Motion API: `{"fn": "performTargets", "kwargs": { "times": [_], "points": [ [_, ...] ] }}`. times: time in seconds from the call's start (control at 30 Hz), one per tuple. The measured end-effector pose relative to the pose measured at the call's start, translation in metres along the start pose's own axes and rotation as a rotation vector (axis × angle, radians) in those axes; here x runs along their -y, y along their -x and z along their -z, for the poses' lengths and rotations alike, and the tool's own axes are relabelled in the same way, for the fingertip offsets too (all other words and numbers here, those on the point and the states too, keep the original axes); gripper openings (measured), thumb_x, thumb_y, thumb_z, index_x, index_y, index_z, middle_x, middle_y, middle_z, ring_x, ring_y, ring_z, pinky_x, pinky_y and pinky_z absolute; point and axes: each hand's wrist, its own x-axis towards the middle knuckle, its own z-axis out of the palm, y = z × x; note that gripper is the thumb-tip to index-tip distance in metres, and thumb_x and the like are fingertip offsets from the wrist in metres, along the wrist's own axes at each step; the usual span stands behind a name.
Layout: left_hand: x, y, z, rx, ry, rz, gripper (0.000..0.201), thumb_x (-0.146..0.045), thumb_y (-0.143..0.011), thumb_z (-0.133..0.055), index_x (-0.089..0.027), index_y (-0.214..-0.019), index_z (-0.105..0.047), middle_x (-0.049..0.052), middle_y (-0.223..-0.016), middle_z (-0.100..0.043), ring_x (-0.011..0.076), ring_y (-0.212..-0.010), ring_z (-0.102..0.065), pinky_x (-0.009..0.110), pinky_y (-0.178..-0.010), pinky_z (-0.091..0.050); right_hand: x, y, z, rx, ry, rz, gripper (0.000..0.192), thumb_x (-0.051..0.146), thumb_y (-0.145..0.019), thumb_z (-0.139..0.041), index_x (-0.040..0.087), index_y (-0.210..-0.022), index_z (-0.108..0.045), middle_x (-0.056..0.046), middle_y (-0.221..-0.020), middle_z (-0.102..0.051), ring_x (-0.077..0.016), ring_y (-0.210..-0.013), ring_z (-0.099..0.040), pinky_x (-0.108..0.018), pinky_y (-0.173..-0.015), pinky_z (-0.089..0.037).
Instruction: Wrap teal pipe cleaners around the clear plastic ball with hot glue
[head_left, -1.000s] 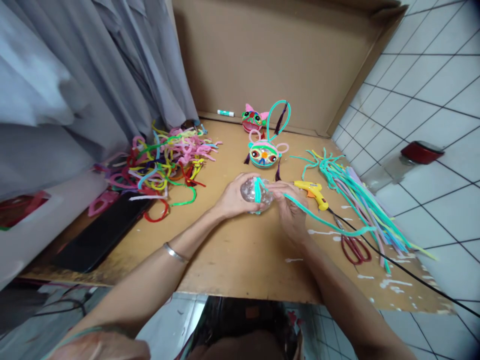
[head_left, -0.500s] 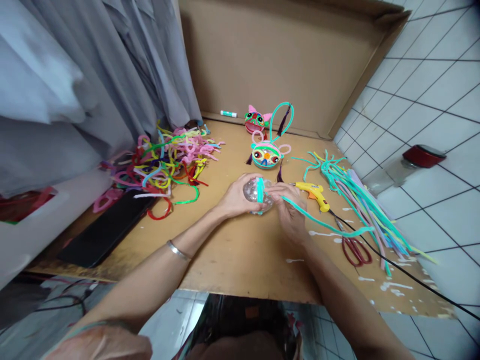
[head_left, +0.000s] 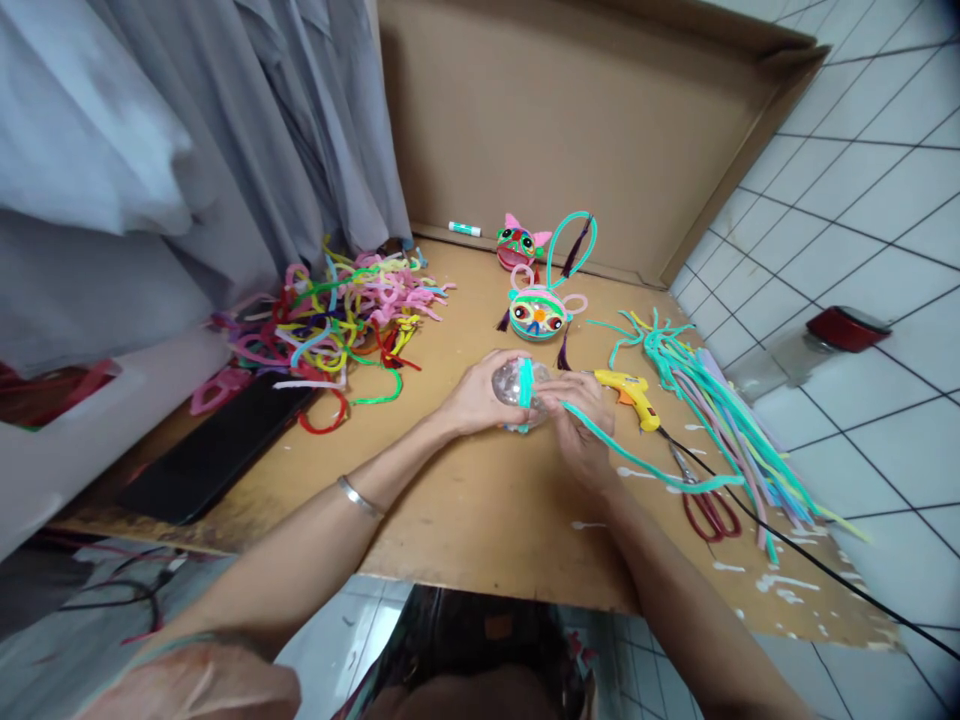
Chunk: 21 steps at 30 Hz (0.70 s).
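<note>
My left hand (head_left: 472,395) cups a clear plastic ball (head_left: 511,380) just above the cardboard work surface (head_left: 480,510). A teal pipe cleaner (head_left: 637,462) runs over the ball's top and trails off to the right across the board. My right hand (head_left: 581,425) presses against the ball's right side and pinches that pipe cleaner where it leaves the ball. Behind the ball stand two finished decorated balls, one with round pink ears (head_left: 538,312) and one with pointed pink ears (head_left: 519,245).
A yellow glue gun (head_left: 631,392) with a black cord lies right of my hands, red-handled scissors (head_left: 705,505) near it. Straight pipe cleaners (head_left: 720,410) fan out at right, a tangled pile (head_left: 337,320) at left, beside a black slab (head_left: 217,450). A marker (head_left: 465,229) lies by the cardboard back wall.
The view has tilted slightly, shifting everything a little right and down. My hands stay on the ball, and the teal pipe cleaner now lies a bit further round it.
</note>
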Motion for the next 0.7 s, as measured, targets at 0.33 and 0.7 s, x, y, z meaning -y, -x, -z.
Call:
{"fn": "performTargets", "kwargs": {
  "times": [0.33,0.7],
  "points": [
    [-0.0029,-0.0001,0.0013,0.012,0.001,0.022,0.072,-0.028,-0.054,-0.079,-0.016,-0.122,-0.060,0.010,-0.121,-0.064,0.0256,-0.112,-0.063,0.039,-0.101,-0.049,0.0003,-0.0005,0.0012,0.020,0.053,0.065,0.016,0.021,-0.094,-0.059,0.024,-0.082,-0.070,-0.003,-0.087,-0.077,-0.0195,-0.085,-0.065,-0.041,-0.082,-0.050],
    [-0.0013,0.0003,0.0016,0.026,0.031,0.029,0.070,-0.025,-0.054,-0.078,-0.018,-0.121,-0.059,0.008,-0.120,-0.063,0.0260,-0.112,-0.062,0.042,-0.103,-0.048,-0.0052,0.0020,-0.0037,-0.021,0.111,0.154,0.009,0.024,-0.090,-0.063,0.024,-0.086,-0.071,-0.002,-0.087,-0.077,-0.0207,-0.086,-0.064,-0.039,-0.081,-0.047]
  ]
}}
